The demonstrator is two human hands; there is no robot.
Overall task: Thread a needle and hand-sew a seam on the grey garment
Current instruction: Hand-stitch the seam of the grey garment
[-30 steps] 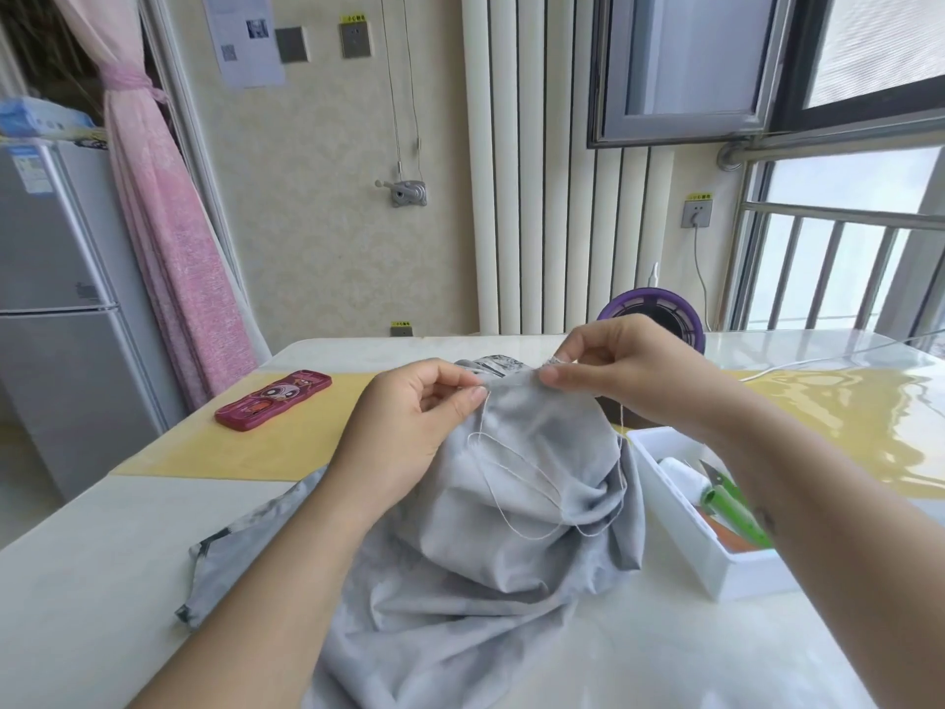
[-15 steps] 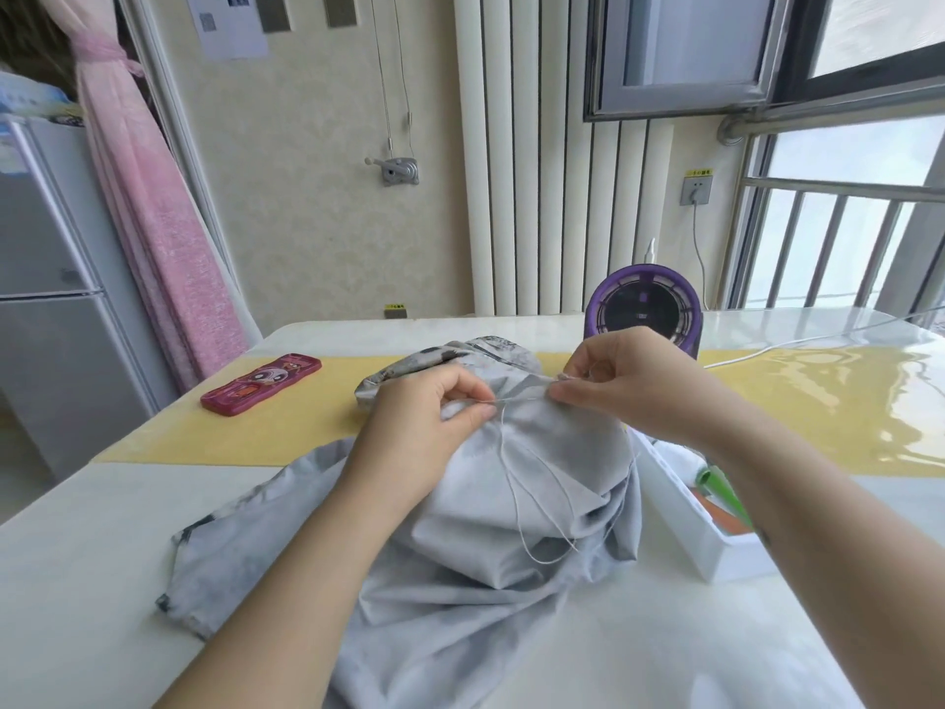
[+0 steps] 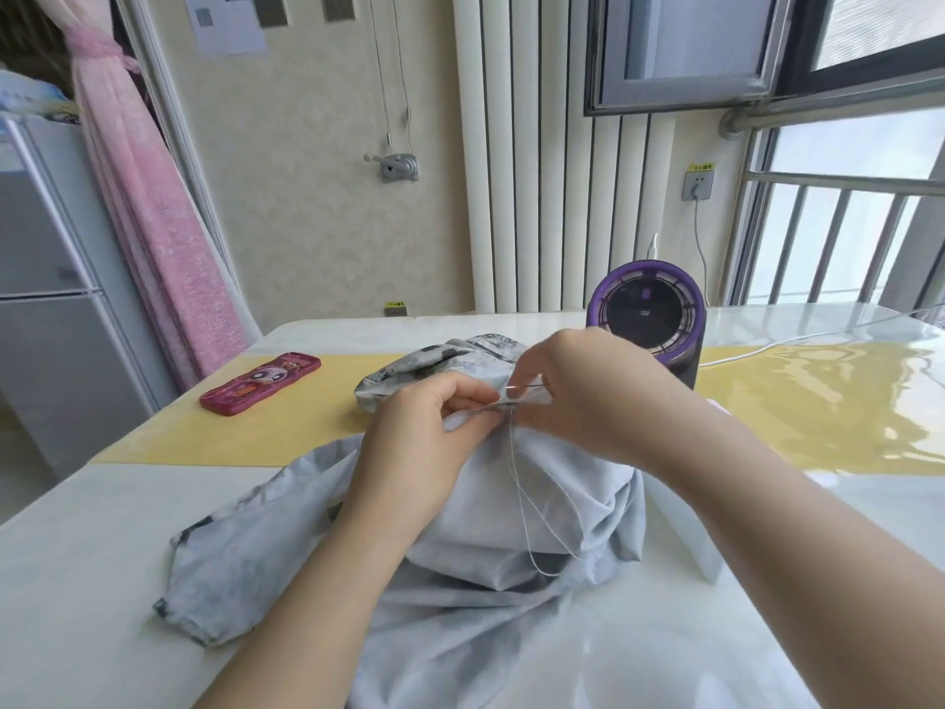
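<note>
The right hand (image 3: pixel 578 396) keeps a narrow grip on the needle (image 3: pixel 524 386), thumb and forefinger pinching it where it lies along a raised fold. The left hand (image 3: pixel 434 437) pinches that same fold of the grey garment (image 3: pixel 511 631) just beside the needle, its fingertips nearly touching the right hand's. The needle shows so small that I can only guess its point faces the left hand. The garment sits bunched in a heap on the counter (image 3: pixel 76 580), with its upper edge lifted between the two hands.

With the left fingertips this close, a firm push could prick them. The thread (image 3: pixel 532 529) hangs in a long doubled loop down the heap, and a quick pull may knot it or snag it on a crease. Loose layers lie under the fold, so a deep stitch could catch cloth that ought to stay free. If the pinch slips, the seam line will wander.

A white box (image 3: pixel 700 550) stands just right of the heap, behind the right forearm. Only its wall shows, and its contents are hidden.
</note>
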